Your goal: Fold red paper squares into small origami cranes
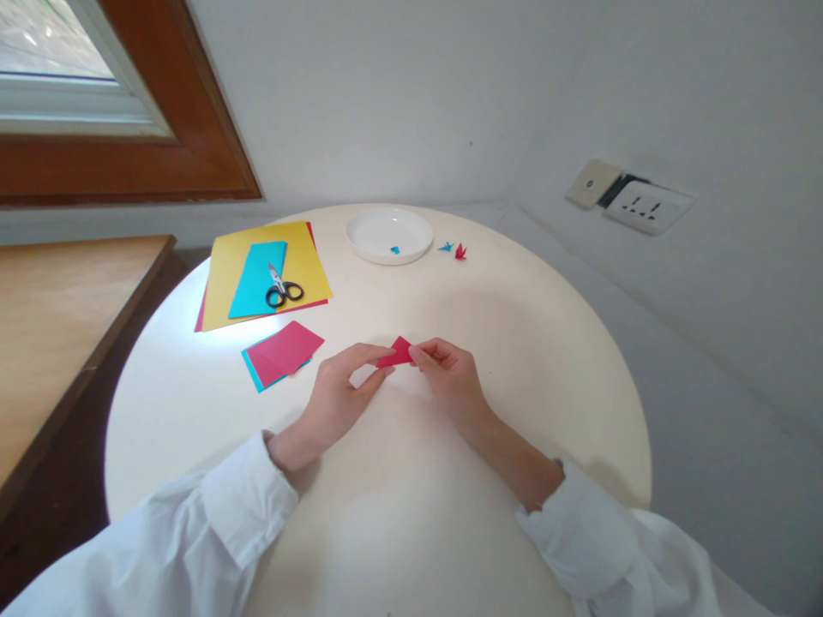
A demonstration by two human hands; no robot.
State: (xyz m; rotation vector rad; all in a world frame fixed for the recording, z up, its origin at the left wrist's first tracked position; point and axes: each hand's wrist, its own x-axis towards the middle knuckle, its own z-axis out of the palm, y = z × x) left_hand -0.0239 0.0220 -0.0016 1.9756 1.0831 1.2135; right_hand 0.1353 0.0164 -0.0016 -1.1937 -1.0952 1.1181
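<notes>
A small red piece of paper (401, 350), folded to a triangle shape with its point away from me, is held between both hands over the middle of the table. My left hand (344, 386) pinches its left corner between thumb and fingers. At the right corner, my right hand (453, 377) grips it with thumb against curled fingers. To the left of my left hand lies a red paper rectangle (286, 353) on top of a blue sheet (252, 374).
On the round white table (553, 377), black-handled scissors (278, 287) rest on blue paper (248, 287) over yellow paper (222, 266). A white plate (366, 248) holds a tiny blue paper piece (395, 250). Beside it stand a blue paper crane (446, 247) and a red one (461, 252).
</notes>
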